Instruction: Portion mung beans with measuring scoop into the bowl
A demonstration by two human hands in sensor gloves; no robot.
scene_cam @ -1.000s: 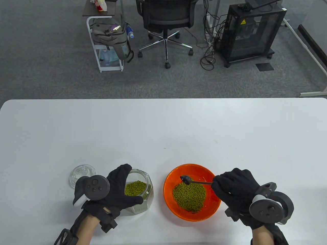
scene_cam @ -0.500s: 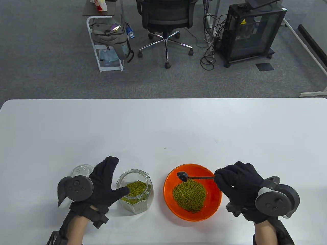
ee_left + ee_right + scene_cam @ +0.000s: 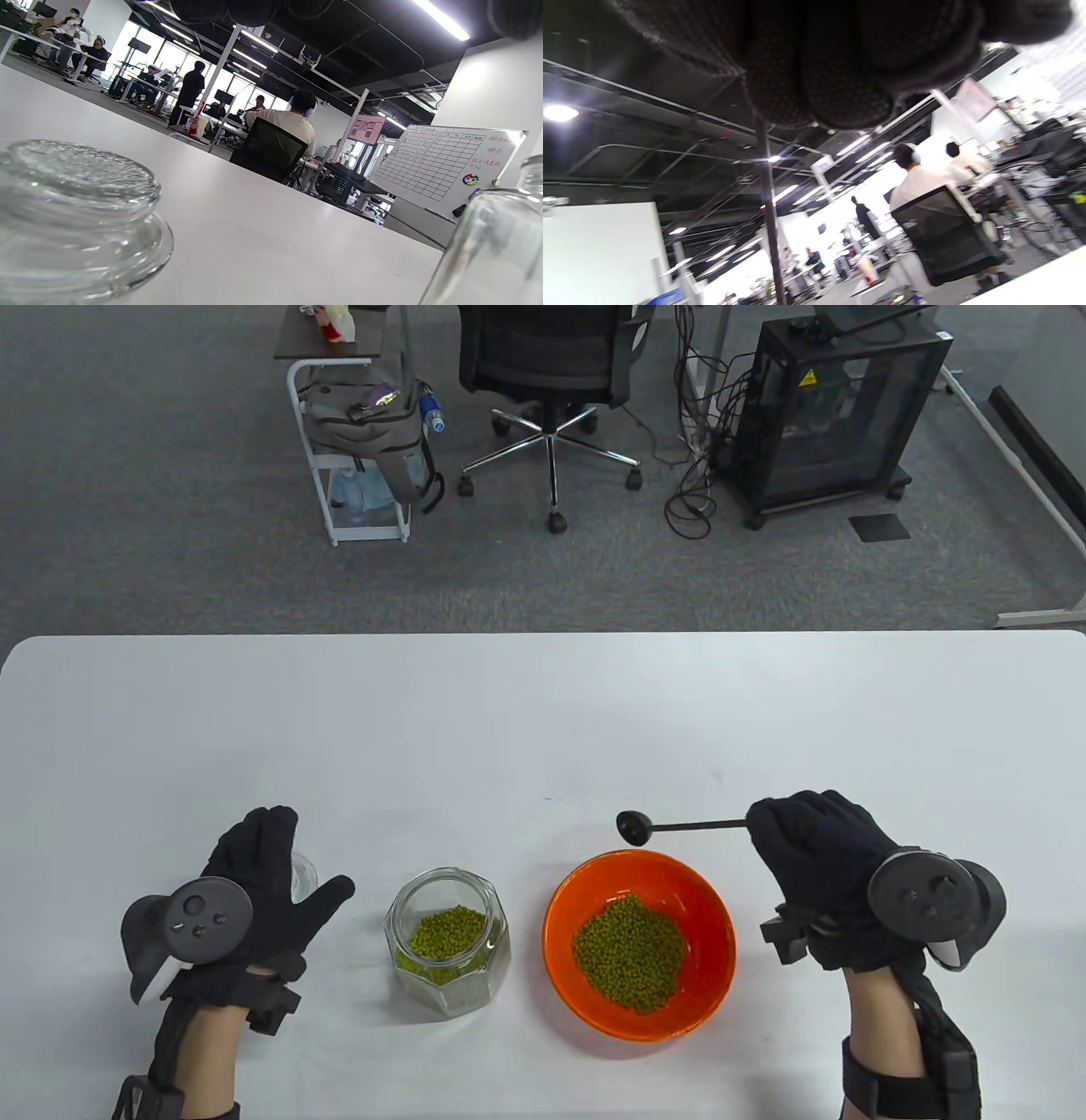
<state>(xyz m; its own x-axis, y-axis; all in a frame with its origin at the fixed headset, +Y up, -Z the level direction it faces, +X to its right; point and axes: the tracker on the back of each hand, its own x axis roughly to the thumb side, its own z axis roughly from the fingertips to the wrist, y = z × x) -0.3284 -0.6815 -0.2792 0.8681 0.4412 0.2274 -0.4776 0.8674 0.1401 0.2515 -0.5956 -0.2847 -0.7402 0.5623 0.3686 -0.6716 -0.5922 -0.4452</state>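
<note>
The orange bowl sits on the white desk with a heap of mung beans inside. Just beyond its far rim, the right hand pinches the handle of the black measuring scoop – the cup end hangs over the desk, clear of the bowl. Left of the bowl stands the open glass jar, partly filled with beans. Further left, the left hand lies flat with fingers spread, over the glass lid.
</note>
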